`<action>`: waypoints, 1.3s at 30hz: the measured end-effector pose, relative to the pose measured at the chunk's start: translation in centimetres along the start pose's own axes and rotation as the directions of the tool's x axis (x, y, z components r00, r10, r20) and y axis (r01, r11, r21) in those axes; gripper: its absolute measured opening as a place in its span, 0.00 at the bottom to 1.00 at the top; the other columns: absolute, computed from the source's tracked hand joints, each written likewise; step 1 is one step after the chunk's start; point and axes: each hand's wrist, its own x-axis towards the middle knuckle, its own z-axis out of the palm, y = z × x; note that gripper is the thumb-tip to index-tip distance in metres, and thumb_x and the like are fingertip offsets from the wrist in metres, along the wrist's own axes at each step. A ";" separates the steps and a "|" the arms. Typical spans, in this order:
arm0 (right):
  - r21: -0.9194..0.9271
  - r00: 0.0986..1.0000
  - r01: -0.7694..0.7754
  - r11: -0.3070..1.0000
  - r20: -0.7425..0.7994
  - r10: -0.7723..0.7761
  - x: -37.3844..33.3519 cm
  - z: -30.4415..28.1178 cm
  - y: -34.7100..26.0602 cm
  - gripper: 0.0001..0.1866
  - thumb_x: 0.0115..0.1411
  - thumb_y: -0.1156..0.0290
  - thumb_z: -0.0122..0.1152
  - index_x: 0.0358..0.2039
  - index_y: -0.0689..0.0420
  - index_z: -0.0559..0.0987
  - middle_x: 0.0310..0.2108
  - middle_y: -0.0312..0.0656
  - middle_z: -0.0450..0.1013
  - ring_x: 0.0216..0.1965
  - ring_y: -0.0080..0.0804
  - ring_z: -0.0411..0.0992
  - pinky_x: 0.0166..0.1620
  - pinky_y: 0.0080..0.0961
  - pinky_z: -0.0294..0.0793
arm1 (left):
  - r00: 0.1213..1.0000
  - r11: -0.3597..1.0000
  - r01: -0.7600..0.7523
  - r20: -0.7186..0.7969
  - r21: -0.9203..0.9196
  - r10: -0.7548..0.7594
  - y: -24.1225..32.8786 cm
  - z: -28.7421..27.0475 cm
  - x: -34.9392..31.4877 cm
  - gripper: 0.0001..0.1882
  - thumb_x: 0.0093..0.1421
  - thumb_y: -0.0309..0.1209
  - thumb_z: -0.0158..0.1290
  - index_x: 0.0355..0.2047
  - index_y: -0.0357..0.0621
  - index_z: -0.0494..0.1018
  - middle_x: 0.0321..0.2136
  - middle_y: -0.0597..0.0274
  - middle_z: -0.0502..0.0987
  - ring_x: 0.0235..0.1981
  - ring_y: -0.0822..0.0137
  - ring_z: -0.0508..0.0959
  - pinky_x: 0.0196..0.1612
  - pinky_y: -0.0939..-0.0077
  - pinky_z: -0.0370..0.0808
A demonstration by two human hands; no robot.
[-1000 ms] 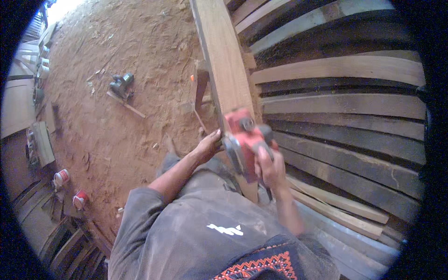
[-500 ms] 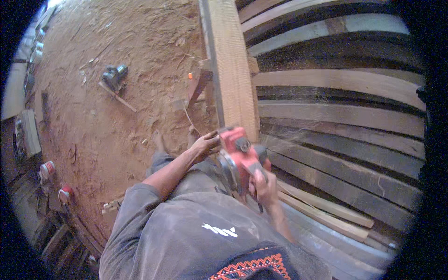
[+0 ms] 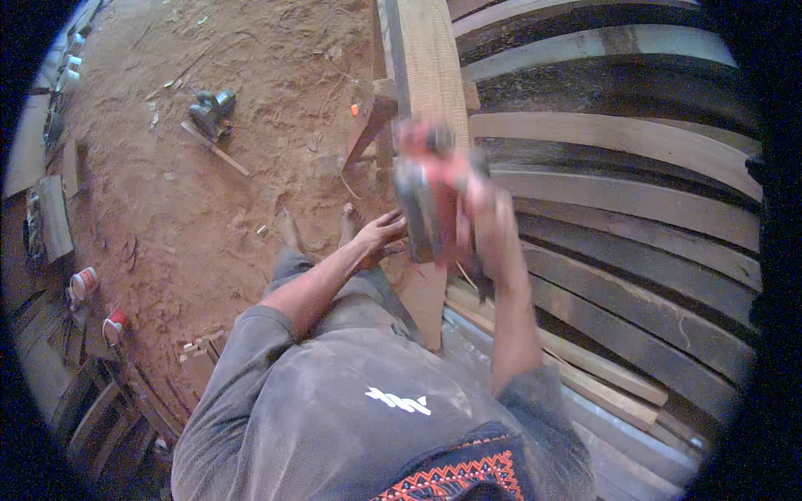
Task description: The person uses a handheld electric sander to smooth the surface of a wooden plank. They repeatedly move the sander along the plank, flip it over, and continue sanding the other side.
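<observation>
My right hand is closed round the handle of a red electric planer, both smeared by motion. Under the planer lies a long pale wooden beam, running away from me at the top of the view. My left hand has its fingers stretched out toward the beam's left side, just beside the planer. Whether the fingertips touch the wood is hard to make out. The planer hides the near part of the beam.
Stacked boards fill the right side. A wooden support stands beneath the beam. On the earthen floor to the left lie a dark power tool and a thin wooden stick. Two red-and-white tins stand farther left.
My right hand has pushed the planer forward along the beam, away from my body. My left hand has shifted slightly and stays at the beam's left side.
</observation>
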 end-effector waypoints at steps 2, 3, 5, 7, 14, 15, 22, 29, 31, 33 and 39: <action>0.139 0.982 -0.188 0.972 0.029 0.186 -9.7 0.8 0.3 0.23 0.68 0.52 0.54 0.27 0.58 0.79 0.21 0.42 0.74 0.25 0.41 0.75 0.34 0.42 0.75 | 0.998 0.999 -0.020 0.061 -0.031 0.022 0.3 -0.3 0.3 0.36 0.68 0.37 0.59 0.73 0.54 0.57 0.64 0.63 0.71 0.61 0.62 0.72 0.57 0.57 0.73; 0.221 0.921 -0.384 0.896 0.023 0.389 -13.5 0.9 -0.2 0.23 0.69 0.51 0.52 0.26 0.57 0.77 0.17 0.41 0.71 0.21 0.37 0.73 0.32 0.38 0.75 | 0.999 0.991 -0.016 0.045 0.132 0.010 0.5 -0.2 0.3 0.36 0.68 0.37 0.59 0.73 0.54 0.57 0.65 0.63 0.70 0.62 0.62 0.71 0.58 0.57 0.73; 0.295 0.889 -0.453 0.841 0.074 0.453 -14.3 1.2 -1.0 0.20 0.69 0.56 0.52 0.25 0.56 0.76 0.15 0.39 0.68 0.18 0.30 0.70 0.25 0.32 0.71 | 0.999 0.998 0.028 0.019 0.052 -0.029 0.7 0.3 0.1 0.36 0.68 0.37 0.59 0.73 0.54 0.58 0.65 0.63 0.69 0.63 0.62 0.71 0.59 0.56 0.74; 0.165 0.955 -0.293 0.942 -0.002 0.297 -8.6 1.2 -2.1 0.14 0.68 0.62 0.56 0.31 0.59 0.78 0.18 0.41 0.72 0.18 0.30 0.70 0.24 0.31 0.71 | 0.997 0.999 0.009 -0.071 0.042 -0.006 0.7 1.0 -0.2 0.35 0.68 0.39 0.59 0.72 0.54 0.59 0.64 0.64 0.70 0.62 0.62 0.71 0.58 0.58 0.74; 0.260 0.994 -0.066 0.963 -0.062 0.085 14.2 -0.1 -1.4 0.27 0.73 0.45 0.44 0.29 0.54 0.77 0.14 0.36 0.68 0.14 0.29 0.69 0.20 0.36 0.70 | 0.985 0.995 -0.076 -0.148 0.070 0.086 -0.2 2.5 -1.5 0.28 0.71 0.42 0.54 0.68 0.52 0.64 0.56 0.63 0.75 0.56 0.61 0.76 0.53 0.58 0.78; 0.190 0.997 0.049 0.981 -0.072 -0.036 12.7 0.2 -0.8 0.27 0.73 0.44 0.45 0.31 0.54 0.78 0.14 0.35 0.67 0.13 0.29 0.68 0.20 0.36 0.70 | 0.982 0.984 -0.144 -0.110 0.105 0.156 0.0 2.3 -1.2 0.27 0.71 0.41 0.54 0.68 0.52 0.65 0.57 0.64 0.75 0.56 0.61 0.75 0.53 0.58 0.78; 0.287 0.938 -0.340 0.896 0.036 0.344 -13.3 0.8 -0.6 0.18 0.70 0.56 0.55 0.32 0.58 0.77 0.20 0.41 0.74 0.20 0.32 0.71 0.25 0.34 0.71 | 0.998 0.999 -0.048 -0.048 0.006 0.049 0.2 1.2 -0.4 0.37 0.69 0.45 0.58 0.74 0.54 0.57 0.65 0.66 0.70 0.65 0.62 0.69 0.61 0.58 0.69; 0.378 0.998 0.036 0.925 -0.054 -0.017 6.6 -0.9 -2.6 0.25 0.73 0.45 0.46 0.32 0.51 0.82 0.14 0.32 0.69 0.10 0.22 0.63 0.14 0.28 0.59 | 0.991 0.998 -0.069 -0.114 -0.005 0.068 0.4 2.3 -1.2 0.28 0.71 0.40 0.55 0.69 0.53 0.63 0.56 0.65 0.77 0.55 0.62 0.77 0.55 0.58 0.76; 0.343 0.993 0.073 0.936 -0.108 -0.038 14.9 -1.3 -2.2 0.29 0.73 0.41 0.44 0.28 0.51 0.80 0.13 0.30 0.67 0.11 0.19 0.64 0.14 0.26 0.61 | 0.995 0.993 -0.088 -0.048 -0.084 0.084 0.5 2.6 -1.4 0.30 0.71 0.43 0.55 0.70 0.53 0.62 0.57 0.64 0.76 0.56 0.61 0.76 0.56 0.59 0.76; 0.432 0.998 0.055 0.900 -0.042 -0.041 15.6 -2.5 -1.0 0.32 0.73 0.41 0.44 0.23 0.54 0.77 0.14 0.33 0.68 0.11 0.22 0.66 0.16 0.25 0.64 | 0.983 0.993 -0.106 -0.145 0.047 0.112 0.8 2.8 -1.6 0.32 0.71 0.44 0.55 0.70 0.51 0.61 0.59 0.64 0.74 0.57 0.60 0.76 0.55 0.60 0.76; -0.128 0.982 -0.186 0.974 -0.046 0.182 -8.6 -3.2 3.0 0.16 0.66 0.56 0.57 0.42 0.57 0.78 0.25 0.42 0.73 0.22 0.34 0.71 0.25 0.32 0.70 | 0.994 1.000 -0.014 -0.112 0.018 0.016 1.4 2.6 -1.9 0.37 0.69 0.44 0.58 0.73 0.56 0.56 0.66 0.65 0.68 0.65 0.60 0.68 0.62 0.58 0.68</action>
